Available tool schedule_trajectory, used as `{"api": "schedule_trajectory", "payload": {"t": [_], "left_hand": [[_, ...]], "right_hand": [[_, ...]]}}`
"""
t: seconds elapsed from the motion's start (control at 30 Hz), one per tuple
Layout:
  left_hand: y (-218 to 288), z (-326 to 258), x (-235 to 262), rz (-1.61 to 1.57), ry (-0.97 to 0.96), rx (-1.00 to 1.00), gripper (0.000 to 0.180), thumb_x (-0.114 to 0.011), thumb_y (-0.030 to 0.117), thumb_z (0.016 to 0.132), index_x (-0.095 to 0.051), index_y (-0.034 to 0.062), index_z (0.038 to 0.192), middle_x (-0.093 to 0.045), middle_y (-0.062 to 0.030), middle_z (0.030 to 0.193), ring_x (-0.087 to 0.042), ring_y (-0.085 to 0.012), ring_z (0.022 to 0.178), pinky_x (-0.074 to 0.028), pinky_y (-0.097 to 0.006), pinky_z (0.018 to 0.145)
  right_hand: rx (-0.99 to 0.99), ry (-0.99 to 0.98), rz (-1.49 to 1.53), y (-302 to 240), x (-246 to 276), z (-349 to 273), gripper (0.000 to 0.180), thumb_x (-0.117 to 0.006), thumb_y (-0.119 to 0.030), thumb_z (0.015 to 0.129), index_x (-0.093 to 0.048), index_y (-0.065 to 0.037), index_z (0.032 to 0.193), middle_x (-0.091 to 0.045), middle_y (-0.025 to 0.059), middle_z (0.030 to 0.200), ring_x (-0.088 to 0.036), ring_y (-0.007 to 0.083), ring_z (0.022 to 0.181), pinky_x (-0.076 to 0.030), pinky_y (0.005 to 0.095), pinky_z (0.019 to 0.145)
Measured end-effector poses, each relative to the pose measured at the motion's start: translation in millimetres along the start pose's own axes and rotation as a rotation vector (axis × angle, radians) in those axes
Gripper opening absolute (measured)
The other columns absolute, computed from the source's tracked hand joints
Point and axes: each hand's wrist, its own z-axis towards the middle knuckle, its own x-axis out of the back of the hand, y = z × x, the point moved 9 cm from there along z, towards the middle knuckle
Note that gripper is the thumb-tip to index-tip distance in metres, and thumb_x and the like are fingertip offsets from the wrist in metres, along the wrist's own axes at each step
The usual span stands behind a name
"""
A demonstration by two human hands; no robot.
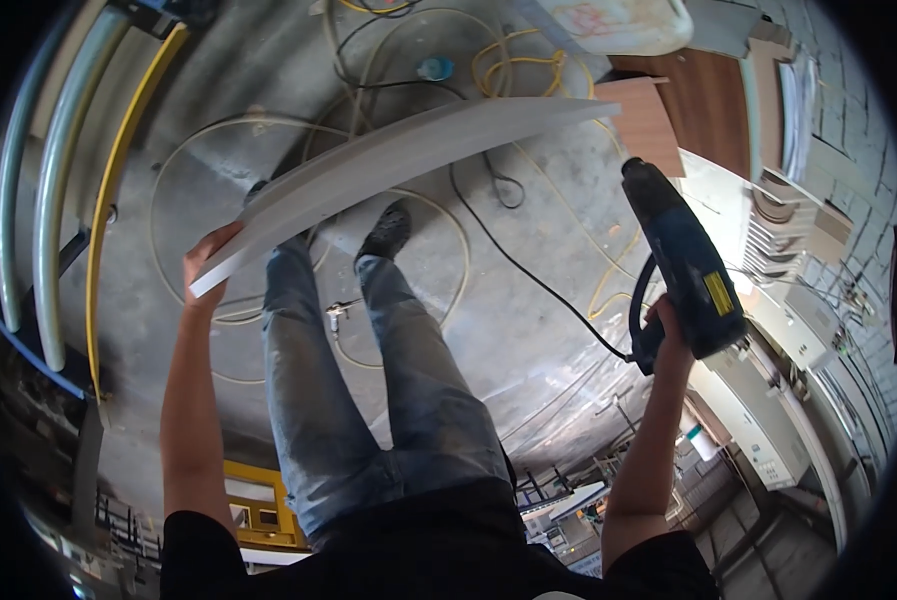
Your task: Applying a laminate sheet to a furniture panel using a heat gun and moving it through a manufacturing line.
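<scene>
My left hand [208,262] is closed around the near left end of a long, pale grey-white board [398,160]. The board slants up across the view to the far right, its narrow end face turned toward me. On the right, my right hand [672,335] is wrapped round the handle of a dark blue heat gun [683,265] with a black nozzle and a yellow label. Its nozzle points away from me, close to the board's far right end but apart from it. A black cord [528,275] trails from the handle to the floor.
Pale hoses and a yellow cable [518,62] loop over the concrete floor around my feet. Long tubes and a yellow bar [118,200] stand at the left. Wood-coloured panels [703,105] lean at the far right, with pale cabinets [758,420] nearer. A blue-green object [434,69] lies beyond the board.
</scene>
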Motion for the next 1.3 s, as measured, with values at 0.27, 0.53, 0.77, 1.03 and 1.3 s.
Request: {"api": "schedule_trajectory", "payload": {"t": [0.27, 0.53, 0.77, 1.03, 1.3], "left_hand": [[21, -5, -8, 0.241, -0.029, -0.133, 0.027, -0.057, 0.005, 0.085, -0.064, 0.0032, 0.111, -0.066, -0.0095, 0.106, -0.062, -0.0158, 0.095, -0.047, -0.025, 0.084], [8, -11, -15, 0.160, -0.031, -0.063, 0.028, -0.057, 0.004, 0.084, -0.064, 0.0044, 0.112, -0.065, -0.0084, 0.108, -0.061, -0.0147, 0.096, -0.046, -0.025, 0.086], [-17, -22, -3, -0.031, 0.000, 0.054, 0.028, -0.055, 0.006, 0.086, -0.063, 0.0021, 0.113, -0.065, -0.0094, 0.108, -0.060, -0.0156, 0.098, -0.046, -0.027, 0.087], [3, -17, -20, 0.076, -0.038, 0.086, 0.030, -0.059, 0.009, 0.080, -0.063, 0.0044, 0.109, -0.061, -0.0125, 0.116, -0.057, -0.0246, 0.110, -0.042, -0.032, 0.096], [-2, -36, -24, -0.239, -0.068, 0.197, 0.040, -0.060, 0.012, 0.082, -0.055, 0.0053, 0.122, -0.036, -0.0201, 0.141, -0.035, -0.0265, 0.132, -0.030, -0.033, 0.105]], "right_hand": [[-0.102, 0.022, 0.013, 6, 14, 36, 0.010, -0.060, -0.012, 0.077, -0.057, -0.004, 0.071, -0.056, 0.0035, 0.062, -0.053, 0.0127, 0.054, -0.042, 0.0263, 0.055], [-0.114, 0.039, 0.071, 5, 16, 47, 0.007, -0.061, -0.009, 0.075, -0.058, -0.003, 0.072, -0.057, 0.0031, 0.063, -0.054, 0.0131, 0.055, -0.043, 0.0258, 0.056], [-0.043, -0.060, 0.010, 2, 0, 46, 0.013, -0.061, -0.013, 0.078, -0.057, -0.004, 0.070, -0.055, 0.0018, 0.061, -0.054, 0.0129, 0.057, -0.043, 0.0258, 0.057], [-0.098, -0.171, 1.014, 8, -28, 17, 0.028, -0.055, -0.020, 0.080, -0.050, -0.004, 0.103, -0.053, 0.0055, 0.077, -0.057, 0.0190, 0.072, -0.047, 0.0354, 0.068], [-0.175, -0.302, 1.334, 4, -90, 35, 0.037, -0.052, -0.027, 0.082, -0.050, 0.000, 0.107, -0.052, 0.0138, 0.119, -0.040, 0.0276, 0.125, -0.025, 0.0480, 0.109]]}}
